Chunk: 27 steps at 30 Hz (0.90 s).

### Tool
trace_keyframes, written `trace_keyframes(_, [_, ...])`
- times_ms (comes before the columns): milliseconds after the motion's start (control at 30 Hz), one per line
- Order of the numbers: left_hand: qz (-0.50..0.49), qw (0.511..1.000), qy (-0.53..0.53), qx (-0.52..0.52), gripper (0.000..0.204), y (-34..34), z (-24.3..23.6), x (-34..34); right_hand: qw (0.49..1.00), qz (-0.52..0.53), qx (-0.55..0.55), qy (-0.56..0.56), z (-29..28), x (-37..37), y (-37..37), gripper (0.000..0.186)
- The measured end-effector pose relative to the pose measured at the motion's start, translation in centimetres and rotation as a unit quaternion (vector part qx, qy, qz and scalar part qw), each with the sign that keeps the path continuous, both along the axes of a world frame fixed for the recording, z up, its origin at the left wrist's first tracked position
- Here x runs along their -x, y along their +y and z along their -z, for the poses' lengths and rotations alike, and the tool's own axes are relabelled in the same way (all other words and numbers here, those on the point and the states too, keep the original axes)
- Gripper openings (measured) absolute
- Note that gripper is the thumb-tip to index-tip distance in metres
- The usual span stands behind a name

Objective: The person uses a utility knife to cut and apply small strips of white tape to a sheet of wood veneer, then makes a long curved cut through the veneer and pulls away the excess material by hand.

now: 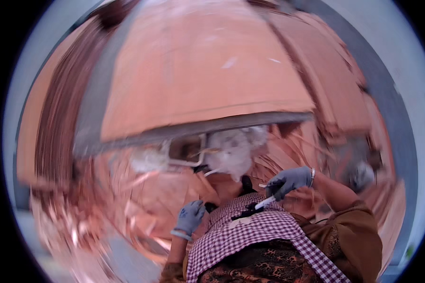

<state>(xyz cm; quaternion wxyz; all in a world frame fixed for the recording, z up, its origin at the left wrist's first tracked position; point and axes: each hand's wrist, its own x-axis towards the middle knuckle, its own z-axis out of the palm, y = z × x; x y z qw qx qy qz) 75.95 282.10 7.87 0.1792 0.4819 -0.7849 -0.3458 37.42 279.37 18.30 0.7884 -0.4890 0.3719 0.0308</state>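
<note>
My right hand (288, 183), in a grey glove, is closed round a slim white stick-like tool (265, 203). The tool slants down to the left over my lap, and a dark piece (244, 213) lies at its lower end; its exact kind is not clear. A short white tip also shows on the other side of the fist. On the left, my left hand (190, 217) wears a similar glove and hangs beside the checked apron (250, 231). Its fingers are curled in, with nothing visible in them.
A large table with an orange-brown top (208, 70) stands ahead of me. Beneath its front edge are white plastic bags (233, 151) and a pale frame (186, 162). Stacked sheets (59, 108) rise at the left, more sheets (330, 80) at the right. Loose strips litter the floor.
</note>
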Motion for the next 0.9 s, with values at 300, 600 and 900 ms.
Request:
trace_keyframes(300, [0.141, 0.981, 0.119, 0.056, 0.02, -11.3, -7.5, 20.7, 0.955, 0.297, -0.015, 0.017, 11.9, 9.1, 23.1, 0.02])
trace_keyframes(600, [0.198, 0.96, -0.008, 0.199, 0.027, -22.4, -8.9, 47.9, 0.924, 0.332, 0.143, 0.127, 19.3, 21.7, 24.4, 0.031])
trace_keyframes(900, [0.08, 0.886, -0.331, 0.315, 0.066, -31.5, 1.7, 62.6, 0.943, 0.314, 0.083, 0.071, 20.4, 36.3, 26.2, 0.044])
